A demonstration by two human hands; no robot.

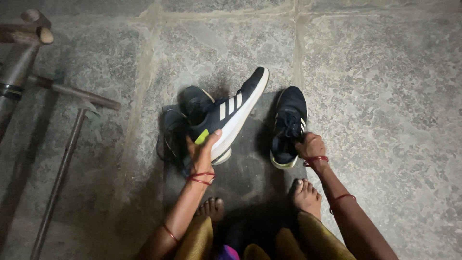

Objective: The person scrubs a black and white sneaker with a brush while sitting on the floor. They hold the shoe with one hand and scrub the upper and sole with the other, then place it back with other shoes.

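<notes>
Stone floor [385, 96]: grey, worn, with pale joint lines; a dark mat [250, 178] lies on it under the shoes.
Left hand [202, 151]: fingers wrapped around the heel end of a navy sneaker [233, 113], lifting it tilted so the white sole faces right and the toe points away.
Lifted sneaker: white side stripes, a yellow-green patch near the heel, held above the mat's left part.
Right hand [310, 146]: closed on the heel of the second navy sneaker [288, 125], which stands flat on the mat, toe pointing away.
Dark shoes [180, 130]: possibly another pair, dim, just behind the lifted sneaker.
Bare feet [305, 195]: resting on the mat, near the hands.
Metal rods [72, 139]: lying at the far left.
</notes>
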